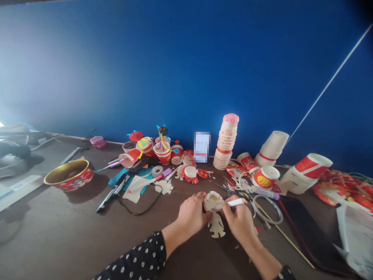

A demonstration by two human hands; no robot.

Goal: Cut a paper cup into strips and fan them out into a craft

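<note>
Dotted black sleeve [134, 258] nearest, the left hand [192, 214] closes its grip on the cut paper cup [213, 201] above the table [116, 241]. At the cup's right edge, the right hand [239, 219] pinches a white marker [235, 202], left of a dark tablet [311, 233].

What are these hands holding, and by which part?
The left hand grips the cut paper piece by its left edge; the right hand holds a white pen near the end toward the paper.
</note>
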